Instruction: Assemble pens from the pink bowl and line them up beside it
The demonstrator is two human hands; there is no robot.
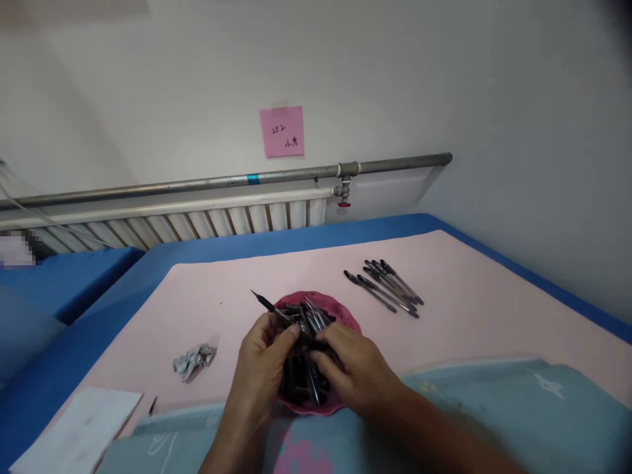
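From a distance I hold a slim black pen (266, 303) clamped in the left hand (259, 359), its tip aimed up and left; the right hand (355, 365) curls at its rear end, though whether those fingers grip it I cannot tell. Both work over a round magenta bowl (345, 313) heaped with black and clear pens, likely to catch drops. Black-capped clear pens (388, 289) lie fanned rightward, apparently out of the way. Pale-pink covering (232, 286) leaves me sideways room before the blue table border (207, 249).
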